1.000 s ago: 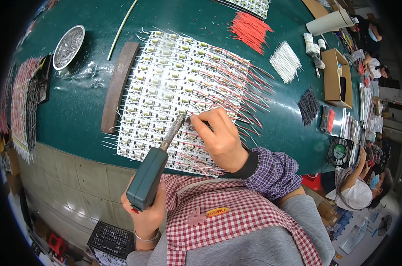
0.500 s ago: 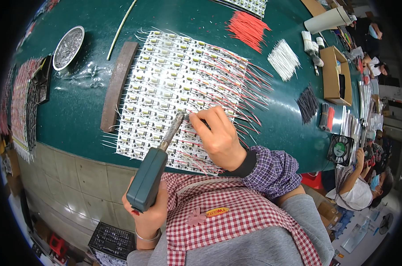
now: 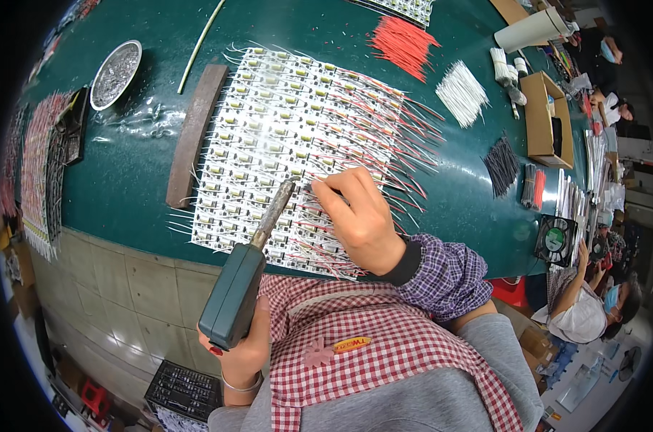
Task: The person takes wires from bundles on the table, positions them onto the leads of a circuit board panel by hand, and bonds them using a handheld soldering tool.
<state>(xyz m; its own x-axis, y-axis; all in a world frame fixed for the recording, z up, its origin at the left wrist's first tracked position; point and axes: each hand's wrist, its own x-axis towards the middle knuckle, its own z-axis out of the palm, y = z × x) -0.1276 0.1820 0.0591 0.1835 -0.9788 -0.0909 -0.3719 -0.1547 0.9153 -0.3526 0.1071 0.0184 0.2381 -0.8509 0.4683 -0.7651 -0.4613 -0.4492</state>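
My left hand (image 3: pixel 246 344) is wrapped round the dark green handle of a soldering gun (image 3: pixel 233 295). Its grimy metal barrel slants up and away, with the tip over a sheet of small white circuit boards (image 3: pixel 251 155). Just right of that tip, my right hand (image 3: pixel 362 227) is closed in a pinch low over the boards, on what looks like a thin wire, mostly hidden by the fingers. Red and white wires (image 3: pixel 413 137) fan out from the sheet's right side, and shorter white leads stick out at its left edge.
A rusty metal bar (image 3: pixel 197 137) lies along the sheet's left edge, with a bowl of grey bits (image 3: pixel 116 75) beyond. Piles of red wires (image 3: pixel 402 47), white wires (image 3: pixel 462 93) and black wires (image 3: pixel 501 167) lie to the right, near a cardboard box (image 3: pixel 548 119) and small fan (image 3: pixel 555 240). Co-workers sit far right.
The soldering gun has shifted slightly left, its tip now a little farther from my right fingers. My right hand has moved slightly right, still pinched. The whole view has shifted a little.
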